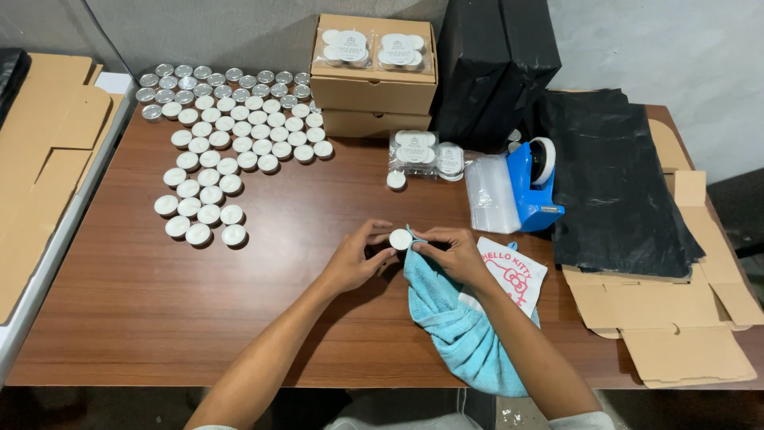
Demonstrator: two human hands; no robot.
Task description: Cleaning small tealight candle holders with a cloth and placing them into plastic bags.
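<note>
Currently both hands are meeting over the middle of the wooden table (239, 318), working on one small white tealight candle (400, 238). The left hand (354, 259) is pinching the candle at its left edge, thumb and fingers closing narrowly around it. The right hand (454, 255) is gripping a blue cloth (458, 330) and pressing a fold of it against the candle's right side; the rest of the cloth is trailing down under the right forearm toward the table's near edge. The candle is sitting raised between the two hands, just above the tabletop. A white cloth with red print (513, 275) is lying just beside the right hand, partly under the blue one. On the left half of the table, a large spread of loose tealights (231, 135) is lying in rough rows, white tops nearer, silver cups at the far edge. At the far middle, two stacked cardboard boxes (374, 87) are holding clear-wrapped candle packs (370, 48) on top; more wrapped packs (426, 151) and one stray candle (395, 180) are sitting in front of them. A blue tape dispenser (532, 187) is standing beside a stack of clear bags (489, 191), right of the hands. Black plastic sheets (613, 183) are covering the right side, with flat cardboard (668, 326) under and beyond them. More flat cardboard (44, 159) is resting off the left edge.
</note>
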